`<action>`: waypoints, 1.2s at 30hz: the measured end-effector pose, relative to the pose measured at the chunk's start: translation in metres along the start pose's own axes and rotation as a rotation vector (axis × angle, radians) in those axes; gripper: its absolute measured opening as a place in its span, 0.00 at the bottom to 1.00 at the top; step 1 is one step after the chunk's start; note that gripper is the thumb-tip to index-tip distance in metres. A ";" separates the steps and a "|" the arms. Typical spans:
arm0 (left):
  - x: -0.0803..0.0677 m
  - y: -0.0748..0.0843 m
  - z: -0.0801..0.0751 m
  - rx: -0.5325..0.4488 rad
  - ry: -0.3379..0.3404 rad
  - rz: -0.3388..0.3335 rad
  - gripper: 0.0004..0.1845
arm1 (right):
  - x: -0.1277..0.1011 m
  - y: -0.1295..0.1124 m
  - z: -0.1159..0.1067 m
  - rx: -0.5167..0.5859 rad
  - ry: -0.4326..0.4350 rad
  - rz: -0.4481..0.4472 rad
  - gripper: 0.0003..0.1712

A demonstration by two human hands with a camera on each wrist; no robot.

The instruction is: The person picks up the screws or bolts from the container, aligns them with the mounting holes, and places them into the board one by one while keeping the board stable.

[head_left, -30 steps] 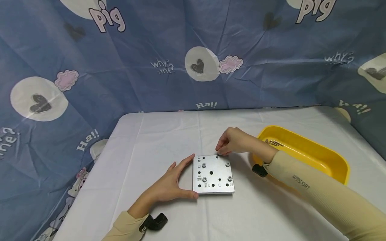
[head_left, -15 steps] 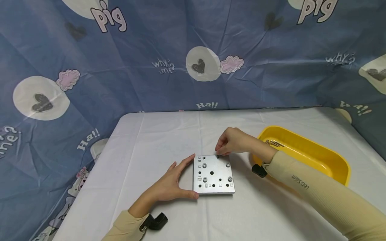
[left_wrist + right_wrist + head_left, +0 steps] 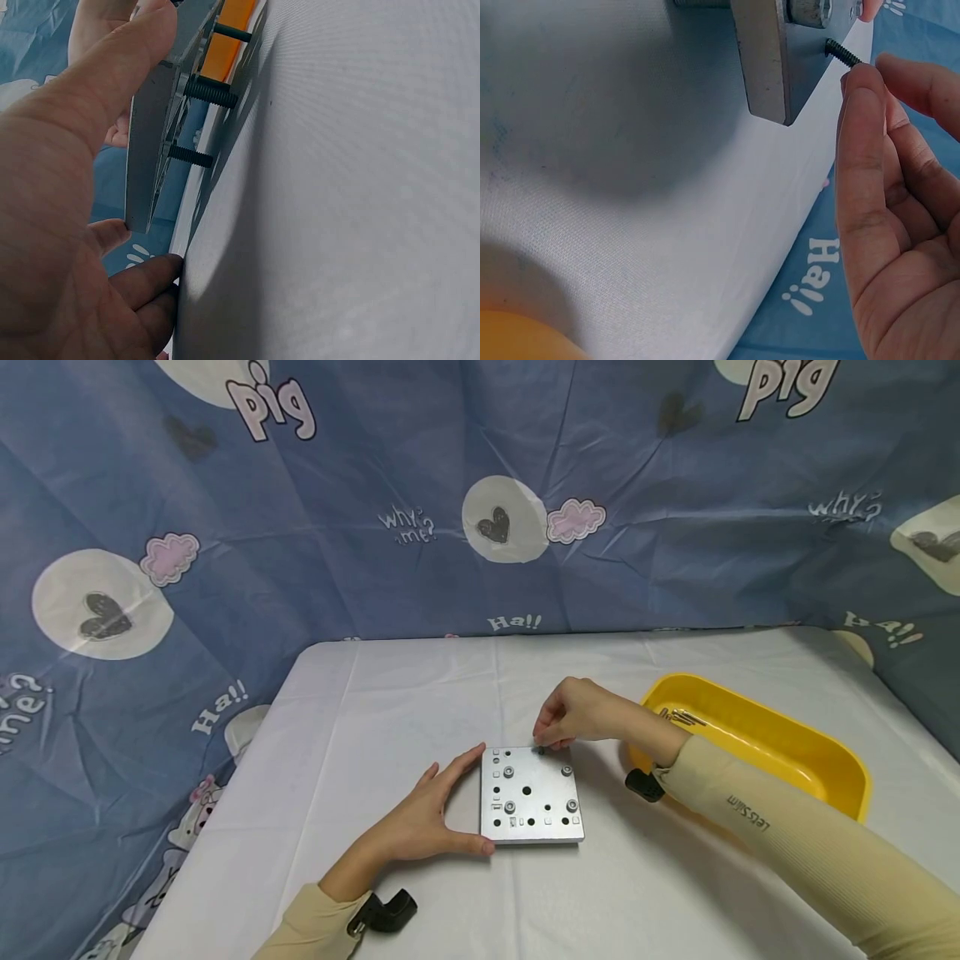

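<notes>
A square metal plate [image 3: 549,787] with several holes and socket-head bolts lies in front of me in the head view. My left hand [image 3: 427,822] holds it by the left side, thumb at the near corner and index finger at the far one. Threaded bolt ends [image 3: 210,91] stick out beneath the plate in the left wrist view, raising it off the cloth. Thumb and fingertips of my right hand [image 3: 583,712] pinch a small dark screw [image 3: 843,52], whose threaded end sits at a hole near the far edge. The fingers hide the screw's head.
A yellow tray [image 3: 795,739] stands to the right, under the right forearm in the head view, with several dark screws [image 3: 684,718] at its left end. White cloth [image 3: 405,693] covers the table, and a blue printed curtain [image 3: 337,527] hangs behind.
The right fingertips have shifted very slightly left over the plate's far edge, and less of the screw shows below them. The left hand and plate keep their places.
</notes>
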State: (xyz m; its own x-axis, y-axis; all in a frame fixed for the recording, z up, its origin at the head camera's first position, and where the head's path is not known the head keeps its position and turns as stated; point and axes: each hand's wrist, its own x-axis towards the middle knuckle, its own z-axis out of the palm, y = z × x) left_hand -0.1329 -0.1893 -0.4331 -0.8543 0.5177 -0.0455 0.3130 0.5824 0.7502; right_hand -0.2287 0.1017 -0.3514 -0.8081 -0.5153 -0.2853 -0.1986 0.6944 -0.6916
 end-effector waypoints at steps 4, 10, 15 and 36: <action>0.000 0.000 0.000 -0.001 0.000 -0.001 0.70 | 0.000 0.000 0.000 0.006 -0.001 -0.001 0.04; 0.000 0.000 0.000 -0.004 -0.003 -0.007 0.70 | -0.001 -0.001 0.001 0.026 -0.008 0.001 0.03; 0.000 0.001 -0.001 -0.005 -0.003 -0.013 0.69 | -0.002 -0.001 0.002 0.031 -0.011 0.004 0.03; 0.000 0.001 0.000 0.004 -0.002 0.005 0.70 | -0.003 0.000 0.002 0.032 -0.040 -0.010 0.04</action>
State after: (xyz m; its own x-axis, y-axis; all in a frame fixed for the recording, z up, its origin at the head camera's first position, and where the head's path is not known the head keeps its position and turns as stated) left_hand -0.1329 -0.1888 -0.4323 -0.8516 0.5225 -0.0430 0.3192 0.5818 0.7481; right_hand -0.2246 0.1023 -0.3519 -0.7832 -0.5425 -0.3037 -0.1883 0.6726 -0.7157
